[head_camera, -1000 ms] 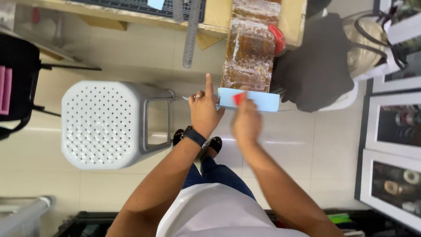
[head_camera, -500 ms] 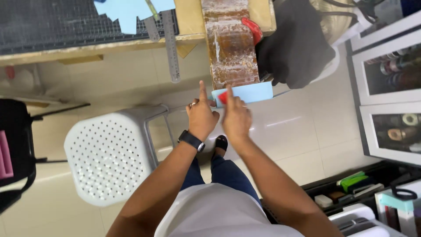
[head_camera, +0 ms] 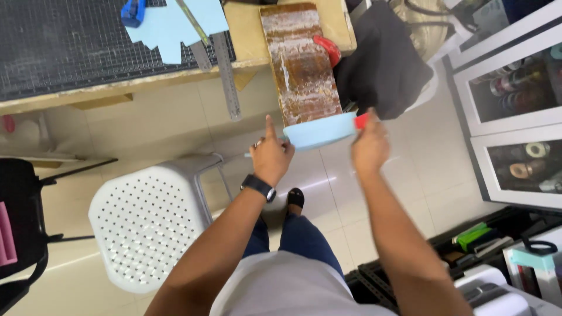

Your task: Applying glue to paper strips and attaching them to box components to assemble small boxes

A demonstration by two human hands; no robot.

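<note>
Head camera, looking down: a light blue strip (head_camera: 319, 132) sits just above centre, stretched level over the floor below a worn brown board (head_camera: 301, 64) that juts off the table (head_camera: 146, 85) at 12 o'clock. The left hand (head_camera: 271, 157) pinches its left end with the forefinger raised, and the right hand (head_camera: 369, 145) grips the right end together with a small red tool (head_camera: 361, 120). With nothing beneath the strip, it may sag, buckle or drop if either pinch loosens — and the red tool could slip toward the fingers.

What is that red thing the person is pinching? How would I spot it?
Find the long brown, white-streaked board that sticks out over the edge of the wooden worktable. Just below its end, both hands hold a pale blue strip. The small red piece is at that strip's end, pinched by the right hand; it is the only red bit between the hands.
</note>
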